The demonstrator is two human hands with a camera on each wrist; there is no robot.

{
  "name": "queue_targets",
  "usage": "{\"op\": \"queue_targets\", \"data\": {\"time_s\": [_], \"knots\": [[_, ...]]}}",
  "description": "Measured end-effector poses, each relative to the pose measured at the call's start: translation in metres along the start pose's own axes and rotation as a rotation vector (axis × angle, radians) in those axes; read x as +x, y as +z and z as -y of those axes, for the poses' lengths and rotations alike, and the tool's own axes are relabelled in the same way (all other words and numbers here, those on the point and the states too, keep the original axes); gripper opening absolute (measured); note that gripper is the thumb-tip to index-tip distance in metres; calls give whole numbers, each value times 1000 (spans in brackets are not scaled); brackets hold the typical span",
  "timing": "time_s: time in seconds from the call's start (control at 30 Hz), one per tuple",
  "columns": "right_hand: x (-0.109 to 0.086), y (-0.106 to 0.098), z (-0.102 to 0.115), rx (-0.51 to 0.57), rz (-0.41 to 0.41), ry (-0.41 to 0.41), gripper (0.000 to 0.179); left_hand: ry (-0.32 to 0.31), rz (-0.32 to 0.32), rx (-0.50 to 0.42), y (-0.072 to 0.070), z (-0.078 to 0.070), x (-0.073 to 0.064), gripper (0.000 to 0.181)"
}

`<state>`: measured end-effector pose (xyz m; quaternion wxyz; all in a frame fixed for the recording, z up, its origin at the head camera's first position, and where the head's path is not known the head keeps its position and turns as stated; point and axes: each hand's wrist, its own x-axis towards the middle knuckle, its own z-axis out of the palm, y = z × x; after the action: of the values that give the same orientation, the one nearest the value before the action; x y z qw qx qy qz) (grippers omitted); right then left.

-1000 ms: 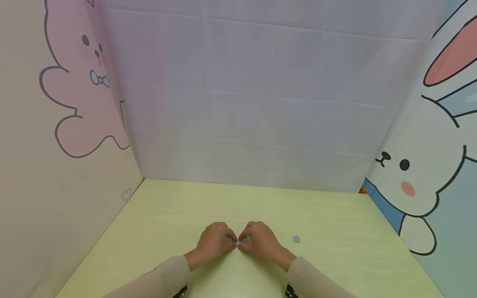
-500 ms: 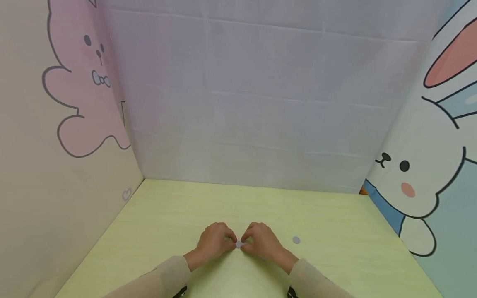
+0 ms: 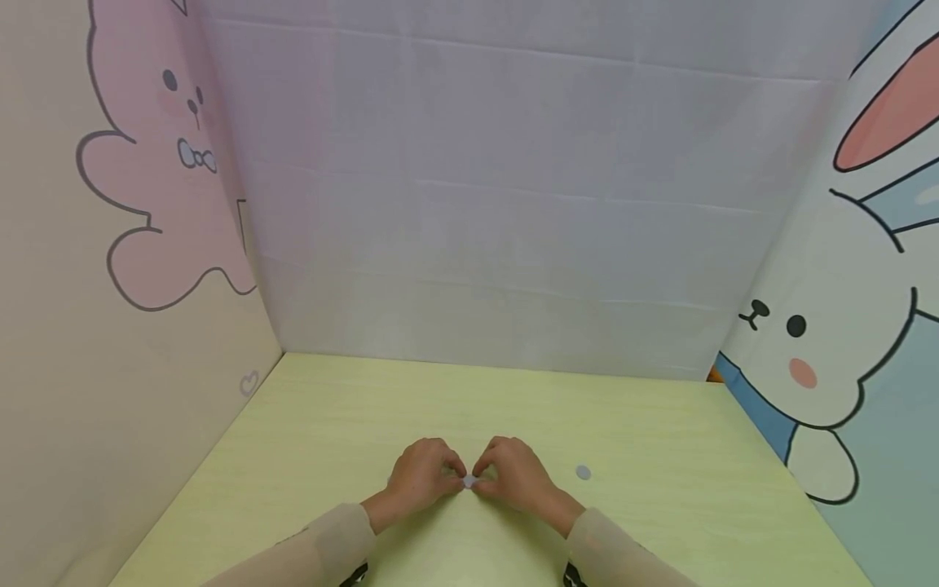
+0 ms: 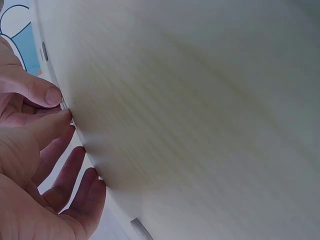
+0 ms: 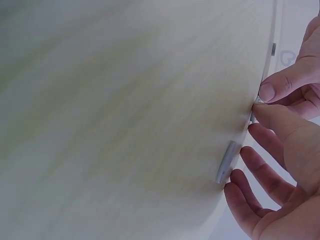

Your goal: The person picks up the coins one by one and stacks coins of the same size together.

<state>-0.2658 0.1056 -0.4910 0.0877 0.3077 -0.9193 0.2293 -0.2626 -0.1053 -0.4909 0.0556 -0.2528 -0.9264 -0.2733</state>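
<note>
A small, flat grey disc (image 3: 469,482) lies on the table between my two hands. My left hand (image 3: 421,475) pinches its left edge with thumb and forefinger. Opposite, my right hand (image 3: 517,479) pinches the right edge. In the left wrist view, the left hand's (image 4: 45,165) other fingers are bent with their tips at the tabletop. The right wrist view shows the right hand (image 5: 287,160) in a similar pose; the fingertips largely cover the disc there. Whether the disc is in one piece or several I cannot tell.
Another grey disc (image 3: 583,472) lies to the right of my right hand. Beside that hand, a grey disc (image 5: 227,162) appears edge-on in the right wrist view. One more grey disc (image 4: 141,229) sits near the left hand. Cartoon-printed walls (image 3: 822,326) enclose the pale yellow table (image 3: 352,399).
The right fingertips shifted slightly right, baring more of the disc, then came back a little left. The left hand stays nearly still.
</note>
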Motion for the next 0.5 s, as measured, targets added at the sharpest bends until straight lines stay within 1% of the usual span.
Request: {"op": "queue_targets", "data": {"time_s": [0.2, 0.5], "knots": [[0, 1, -1, 0, -5, -2, 8, -2, 8, -8, -1, -1, -1, 11], [2, 3, -2, -6, -3, 16, 6, 1, 0, -18, -3, -3, -1, 12]]}}
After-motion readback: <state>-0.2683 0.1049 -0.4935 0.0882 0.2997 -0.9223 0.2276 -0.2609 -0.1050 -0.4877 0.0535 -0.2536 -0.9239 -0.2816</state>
